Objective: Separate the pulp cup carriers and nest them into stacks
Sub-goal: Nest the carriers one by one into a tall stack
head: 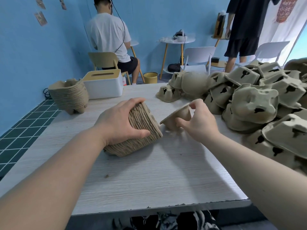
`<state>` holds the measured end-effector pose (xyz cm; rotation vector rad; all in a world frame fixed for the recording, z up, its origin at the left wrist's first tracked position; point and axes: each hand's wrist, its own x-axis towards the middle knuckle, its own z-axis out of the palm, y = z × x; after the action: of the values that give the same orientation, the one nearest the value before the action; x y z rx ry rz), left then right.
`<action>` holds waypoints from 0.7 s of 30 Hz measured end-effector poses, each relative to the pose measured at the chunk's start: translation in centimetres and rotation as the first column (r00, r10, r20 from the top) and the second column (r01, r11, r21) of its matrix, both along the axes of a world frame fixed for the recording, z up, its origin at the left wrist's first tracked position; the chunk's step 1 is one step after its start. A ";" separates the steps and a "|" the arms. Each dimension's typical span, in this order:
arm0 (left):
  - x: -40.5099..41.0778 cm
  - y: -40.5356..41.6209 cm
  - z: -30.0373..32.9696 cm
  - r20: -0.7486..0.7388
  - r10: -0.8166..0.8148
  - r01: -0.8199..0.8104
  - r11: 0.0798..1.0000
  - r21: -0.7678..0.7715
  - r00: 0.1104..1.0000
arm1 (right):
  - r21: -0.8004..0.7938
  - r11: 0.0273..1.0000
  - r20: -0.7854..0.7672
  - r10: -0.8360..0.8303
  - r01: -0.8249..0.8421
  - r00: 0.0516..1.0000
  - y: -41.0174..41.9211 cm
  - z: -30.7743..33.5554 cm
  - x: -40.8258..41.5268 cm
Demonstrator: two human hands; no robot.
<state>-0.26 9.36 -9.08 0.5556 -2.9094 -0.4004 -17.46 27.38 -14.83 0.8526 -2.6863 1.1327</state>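
- Fingers of left hand (116, 122) curl round the nested stack (141, 130), tipped on its side on the counter (149, 180); thumb below, fingertips over the top edge.
- Right hand (197, 122) pinches a single carrier (177, 116) by its rim, just beside the stack's open end.
- Moulded pulp — probably light, stiff-ish, crushable; grip rims, not cup walls.
- Loose pile (249, 103) lies beyond the right fingers — a finished stack (69, 95) well off to the left.

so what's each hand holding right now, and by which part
The left hand grips the nested stack around its ribbed side. The right hand pinches a single carrier by its rim.
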 end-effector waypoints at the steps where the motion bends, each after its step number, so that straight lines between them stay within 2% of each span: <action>1: 0.0 0.1 0.0 0.003 0.004 -0.004 1.000 0.001 1.000 | 0.005 1.000 -0.018 0.017 -0.017 1.000 0.2 0.0 0.1; 6: 0.1 0.1 0.1 0.000 0.010 -0.010 1.000 0.005 1.000 | 0.123 0.983 -0.163 0.153 -0.134 0.975 0.5 0.1 0.4; 13: 0.0 -0.1 -0.1 -0.011 0.012 -0.012 1.000 0.007 1.000 | 0.208 0.973 -0.320 0.162 -0.098 0.934 0.3 0.8 0.8; 16: 0.0 -0.1 -0.1 -0.032 0.019 -0.019 1.000 0.012 0.999 | 0.205 0.976 -0.354 0.148 -0.078 0.923 0.3 0.9 0.8; 21: -0.1 -0.3 -0.2 -0.067 0.017 -0.015 0.999 0.033 0.998 | 0.233 0.969 -0.323 0.157 -0.083 0.933 0.7 -0.2 0.1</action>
<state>-0.32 9.10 -9.24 0.5585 -2.8369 -0.4555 -17.37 28.04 -14.99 1.1433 -2.5205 0.6413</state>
